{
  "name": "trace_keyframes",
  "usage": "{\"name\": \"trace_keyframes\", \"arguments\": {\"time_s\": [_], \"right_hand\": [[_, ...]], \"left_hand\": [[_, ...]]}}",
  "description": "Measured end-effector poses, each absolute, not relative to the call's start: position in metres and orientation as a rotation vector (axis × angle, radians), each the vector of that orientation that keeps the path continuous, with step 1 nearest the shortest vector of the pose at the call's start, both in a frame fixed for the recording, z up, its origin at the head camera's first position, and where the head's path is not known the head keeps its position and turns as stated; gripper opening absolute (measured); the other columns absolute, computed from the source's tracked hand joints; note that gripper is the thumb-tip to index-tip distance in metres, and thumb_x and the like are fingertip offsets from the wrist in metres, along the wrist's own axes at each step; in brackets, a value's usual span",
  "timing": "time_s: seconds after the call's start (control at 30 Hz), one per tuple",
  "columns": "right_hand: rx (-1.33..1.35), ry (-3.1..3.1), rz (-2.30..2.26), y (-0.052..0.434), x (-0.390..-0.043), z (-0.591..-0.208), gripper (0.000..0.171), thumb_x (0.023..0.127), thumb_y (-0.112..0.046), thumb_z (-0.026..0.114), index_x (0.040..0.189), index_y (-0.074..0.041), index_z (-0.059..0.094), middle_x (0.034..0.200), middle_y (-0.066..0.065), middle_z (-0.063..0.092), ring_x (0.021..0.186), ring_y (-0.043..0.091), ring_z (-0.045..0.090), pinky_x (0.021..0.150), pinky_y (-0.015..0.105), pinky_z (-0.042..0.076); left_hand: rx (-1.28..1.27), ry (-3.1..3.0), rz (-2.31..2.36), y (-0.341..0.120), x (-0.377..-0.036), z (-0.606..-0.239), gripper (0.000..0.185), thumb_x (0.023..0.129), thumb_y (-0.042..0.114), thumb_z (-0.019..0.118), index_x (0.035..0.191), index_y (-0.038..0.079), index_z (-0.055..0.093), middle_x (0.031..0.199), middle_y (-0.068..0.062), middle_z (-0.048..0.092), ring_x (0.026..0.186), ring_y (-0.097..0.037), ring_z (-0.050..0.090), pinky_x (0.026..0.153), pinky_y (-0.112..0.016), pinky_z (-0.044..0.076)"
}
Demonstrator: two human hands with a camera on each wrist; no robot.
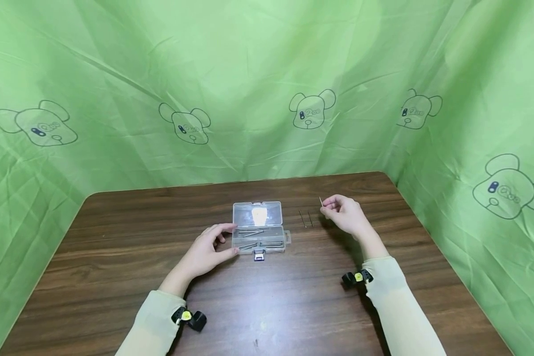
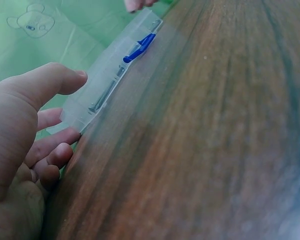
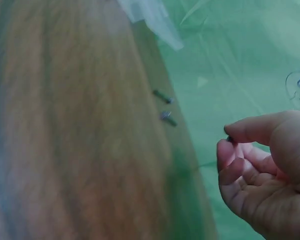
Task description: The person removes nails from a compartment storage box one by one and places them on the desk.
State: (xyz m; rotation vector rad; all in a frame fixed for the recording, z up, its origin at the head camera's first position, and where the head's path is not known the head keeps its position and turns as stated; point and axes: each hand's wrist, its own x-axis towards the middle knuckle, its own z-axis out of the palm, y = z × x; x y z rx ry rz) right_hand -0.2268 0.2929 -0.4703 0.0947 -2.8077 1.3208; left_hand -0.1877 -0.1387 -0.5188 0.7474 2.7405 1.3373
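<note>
1. green cloth with bear outlines (image 1: 312, 111) walls in a dark wooden table (image 1: 115, 237) on three sides.
2. one thin nail (image 1: 321, 201) is pinched between thumb and forefinger of the right hand (image 1: 344, 215), held above the table with its long axis near upright, tilted slightly left.
3. two more nails (image 1: 306, 219) lie on the table just left of that hand, parallel, running away from the person.
4. further left sits a clear plastic box (image 1: 259, 229), lid open, more nails inside.
5. left hand (image 1: 206, 252) grips the box's left end, thumb and fingers curled round it; the right hand is nearer the loose nails.
</note>
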Motion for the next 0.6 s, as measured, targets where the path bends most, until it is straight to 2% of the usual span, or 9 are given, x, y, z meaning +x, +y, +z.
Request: {"name": "trace_keyframes", "arguments": {"time_s": [0.13, 0.23, 0.47, 0.6], "right_hand": [[0.018, -2.858, 1.339, 0.299, -0.225, -0.481, 0.02, 0.1, -0.015, 0.076, 0.113, 0.0, 0.074, 0.094, 0.01, 0.077, 0.077, 0.021, 0.071, 0.065, 0.027, 0.05], [-0.012, -2.881, 1.298, 0.299, -0.227, -0.487, 0.02, 0.1, -0.017, 0.077, 0.111, -0.001, 0.075, 0.093, 0.008, 0.079, 0.075, 0.018, 0.071, 0.065, 0.029, 0.05], [0.017, -2.936, 1.129, 0.29, -0.23, -0.493, 0.02, 0.097, -0.025, 0.076, 0.106, -0.007, 0.079, 0.091, 0.001, 0.08, 0.084, 0.015, 0.069, 0.083, 0.037, 0.051], [0.015, -2.95, 1.102, 0.286, -0.23, -0.492, 0.018, 0.096, -0.025, 0.077, 0.103, -0.009, 0.08, 0.089, -0.001, 0.079, 0.085, 0.016, 0.069, 0.085, 0.039, 0.051]], "left_hand": [[0.745, 2.738, 1.331, -0.138, -0.188, -0.519, 0.062, 0.092, 0.029, 0.09, 0.147, 0.015, 0.066, 0.133, -0.001, 0.07, 0.103, -0.017, 0.06, 0.089, -0.038, 0.049], [0.746, 2.735, 1.325, -0.138, -0.189, -0.519, 0.062, 0.092, 0.03, 0.09, 0.148, 0.015, 0.066, 0.133, -0.001, 0.069, 0.104, -0.017, 0.06, 0.089, -0.037, 0.049], [0.75, 2.74, 1.322, -0.139, -0.189, -0.519, 0.062, 0.092, 0.029, 0.09, 0.148, 0.015, 0.066, 0.134, 0.0, 0.069, 0.104, -0.017, 0.061, 0.09, -0.038, 0.05], [0.75, 2.737, 1.324, -0.14, -0.189, -0.519, 0.063, 0.092, 0.029, 0.09, 0.148, 0.015, 0.066, 0.134, 0.0, 0.069, 0.104, -0.017, 0.06, 0.09, -0.038, 0.049]]}}
